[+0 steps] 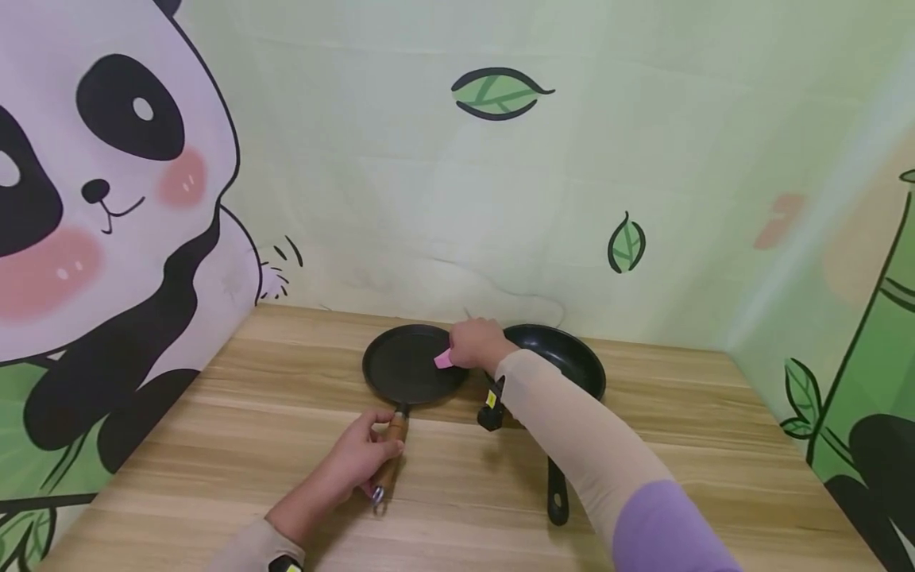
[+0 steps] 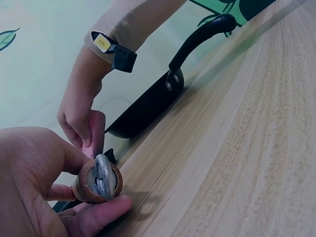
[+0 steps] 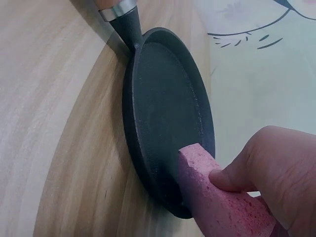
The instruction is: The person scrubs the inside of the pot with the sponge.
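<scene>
A flat, shallow black pan (image 1: 407,367) lies on the wooden table, its wooden handle (image 1: 393,449) pointing toward the front. My left hand (image 1: 353,453) grips that handle, with thumb and fingers around it; a metal ring (image 2: 102,177) shows at the handle's end in the left wrist view. In my right hand (image 1: 480,343) is a pink sponge (image 3: 212,190), pinched between thumb and fingers. The sponge is at the pan's rim on the right side. From the right wrist view, the sponge's lower part covers a bit of the rim.
A deeper black frying pan (image 1: 582,361) stands right of the flat one, partly behind my right forearm. Its black handle (image 1: 557,492) points toward the front. Behind the wooden table (image 1: 679,429) rises a pale green printed backdrop (image 1: 400,199).
</scene>
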Demonstrator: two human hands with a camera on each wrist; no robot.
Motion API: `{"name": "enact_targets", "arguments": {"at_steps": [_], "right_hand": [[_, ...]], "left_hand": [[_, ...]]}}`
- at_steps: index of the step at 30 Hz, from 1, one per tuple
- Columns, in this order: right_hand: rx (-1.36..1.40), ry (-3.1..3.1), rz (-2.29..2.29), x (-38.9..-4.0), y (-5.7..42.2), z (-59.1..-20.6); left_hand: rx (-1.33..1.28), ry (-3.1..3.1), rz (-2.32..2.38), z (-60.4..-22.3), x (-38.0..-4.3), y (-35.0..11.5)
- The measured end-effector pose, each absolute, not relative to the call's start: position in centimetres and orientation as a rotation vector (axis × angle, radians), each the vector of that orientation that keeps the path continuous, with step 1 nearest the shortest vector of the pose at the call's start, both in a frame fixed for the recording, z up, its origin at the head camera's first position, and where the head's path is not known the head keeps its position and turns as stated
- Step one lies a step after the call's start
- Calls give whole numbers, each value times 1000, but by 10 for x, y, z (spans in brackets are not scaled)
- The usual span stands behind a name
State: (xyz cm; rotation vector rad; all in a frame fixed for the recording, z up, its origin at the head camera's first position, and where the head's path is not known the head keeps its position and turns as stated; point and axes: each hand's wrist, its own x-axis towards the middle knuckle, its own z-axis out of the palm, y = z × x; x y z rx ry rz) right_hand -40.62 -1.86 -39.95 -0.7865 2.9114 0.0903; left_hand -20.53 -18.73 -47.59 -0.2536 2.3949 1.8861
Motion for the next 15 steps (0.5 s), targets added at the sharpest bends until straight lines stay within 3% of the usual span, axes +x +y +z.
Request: {"name": "enact_targets", "arguments": {"at_steps": [15], "right_hand": [[-883, 2898, 94, -409, -12, -395]], "left_hand": [[-250, 2401, 1851, -471, -205, -188]]}}
